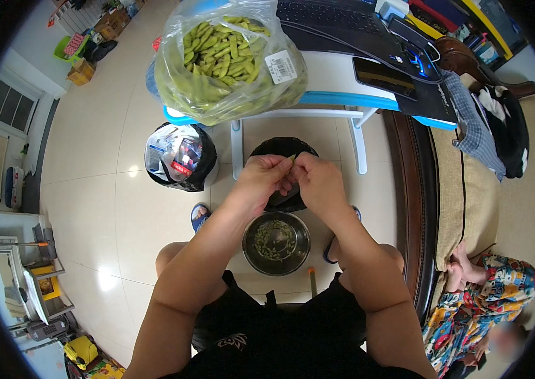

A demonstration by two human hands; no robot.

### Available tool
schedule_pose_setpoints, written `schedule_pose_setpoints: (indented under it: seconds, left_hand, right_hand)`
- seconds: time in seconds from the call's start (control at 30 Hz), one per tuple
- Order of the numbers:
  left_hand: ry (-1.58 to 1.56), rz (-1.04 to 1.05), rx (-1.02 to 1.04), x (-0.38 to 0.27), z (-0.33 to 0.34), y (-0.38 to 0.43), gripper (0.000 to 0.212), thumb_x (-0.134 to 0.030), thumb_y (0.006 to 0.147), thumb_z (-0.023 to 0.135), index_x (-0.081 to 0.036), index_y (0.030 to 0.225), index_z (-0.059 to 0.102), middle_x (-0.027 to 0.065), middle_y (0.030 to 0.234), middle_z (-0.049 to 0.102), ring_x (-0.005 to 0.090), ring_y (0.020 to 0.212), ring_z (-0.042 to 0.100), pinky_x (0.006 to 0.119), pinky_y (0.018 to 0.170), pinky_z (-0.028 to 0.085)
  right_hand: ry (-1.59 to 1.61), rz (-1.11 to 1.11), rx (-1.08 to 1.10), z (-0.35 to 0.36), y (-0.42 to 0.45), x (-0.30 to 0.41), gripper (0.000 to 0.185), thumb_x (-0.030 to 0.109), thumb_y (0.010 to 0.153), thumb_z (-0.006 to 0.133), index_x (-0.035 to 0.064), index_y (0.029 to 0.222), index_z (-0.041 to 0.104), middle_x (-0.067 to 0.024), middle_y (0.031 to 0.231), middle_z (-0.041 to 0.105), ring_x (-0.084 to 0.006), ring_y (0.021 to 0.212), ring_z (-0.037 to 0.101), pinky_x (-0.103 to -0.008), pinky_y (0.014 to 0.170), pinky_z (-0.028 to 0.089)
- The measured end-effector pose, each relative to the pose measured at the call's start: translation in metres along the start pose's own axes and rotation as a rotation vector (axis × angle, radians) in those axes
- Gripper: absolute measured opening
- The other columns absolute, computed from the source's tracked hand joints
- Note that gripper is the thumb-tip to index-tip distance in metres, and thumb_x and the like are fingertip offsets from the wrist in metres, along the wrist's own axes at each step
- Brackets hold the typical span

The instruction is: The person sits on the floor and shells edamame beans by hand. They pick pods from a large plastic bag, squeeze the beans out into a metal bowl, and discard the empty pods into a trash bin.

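Observation:
My left hand (266,176) and my right hand (316,179) meet over a bin lined with a black plastic bag (282,144). Pinched between the fingertips of both is a green edamame pod (292,157), mostly covered by the fingers. Just below my hands, a round stainless steel bowl (277,267) sits on the floor with shelled green beans (272,241) scattered over its bottom. Beyond them, a clear plastic bag (229,102) full of edamame pods (224,52) rests on the table, its mouth open and a printed label on its side.
A white table with blue edging (329,98) carries a laptop (329,23) and a phone (384,78). Left of it stands a full trash bin (179,156). On the right, a person in patterned clothes (490,293) lies on a sofa (466,199) beside folded clothing (473,123).

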State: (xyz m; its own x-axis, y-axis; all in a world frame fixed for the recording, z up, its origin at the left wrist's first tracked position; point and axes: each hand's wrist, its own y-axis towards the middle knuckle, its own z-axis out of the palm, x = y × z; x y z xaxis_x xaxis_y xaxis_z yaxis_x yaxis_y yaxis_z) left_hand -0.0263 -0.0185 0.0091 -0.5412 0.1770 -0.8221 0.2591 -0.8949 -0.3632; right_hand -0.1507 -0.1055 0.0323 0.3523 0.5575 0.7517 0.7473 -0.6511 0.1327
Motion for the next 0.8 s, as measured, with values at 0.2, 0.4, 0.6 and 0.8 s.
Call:
schedule_pose_setpoints:
  seconds: [0.2,0.4,0.6,0.8]
  left_hand:
    - [-0.030,0.069,0.067,0.007,-0.006,0.004,0.015,-0.013,0.093,0.058,0.001,0.094,0.064,0.0053,0.076,0.063,0.0124,0.065,0.056,0.026,0.059,0.046]
    - [0.611,-0.268,0.161,0.072,-0.023,0.004,0.014,-0.008,0.079,0.060,0.004,0.078,0.066,0.0091,0.066,0.064,0.0158,0.058,0.061,0.029,0.053,0.052]
    - [1.493,-0.339,0.652,0.259,-0.059,0.037,0.013,-0.013,0.078,0.062,-0.002,0.076,0.069,0.0120,0.073,0.066,0.0233,0.063,0.062,0.038,0.061,0.052]
    - [1.607,-0.540,0.657,0.337,-0.112,0.041,0.014,-0.013,0.084,0.060,-0.004,0.075,0.065,0.0113,0.086,0.065,0.0255,0.075,0.061,0.041,0.065,0.051]
  right_hand:
    - [0.196,0.105,-0.122,0.011,0.003,-0.022,0.009,0.009,0.081,0.060,0.0022,0.076,0.058,-0.0187,0.072,0.062,-0.0400,0.070,0.060,-0.0468,0.063,0.047]
    - [-0.199,0.042,-0.070,0.013,0.009,-0.048,0.007,0.005,0.079,0.065,-0.0003,0.081,0.061,-0.0153,0.068,0.063,-0.0326,0.061,0.061,-0.0379,0.058,0.047]
    - [-0.307,0.039,-0.125,0.011,0.011,-0.057,0.008,0.005,0.079,0.065,-0.0002,0.084,0.063,-0.0152,0.073,0.065,-0.0311,0.067,0.064,-0.0367,0.062,0.050]
    - [-0.011,-0.264,-0.209,-0.034,0.040,0.084,0.010,0.005,0.081,0.064,0.0018,0.090,0.064,-0.0130,0.078,0.065,-0.0249,0.067,0.064,-0.0303,0.062,0.049]
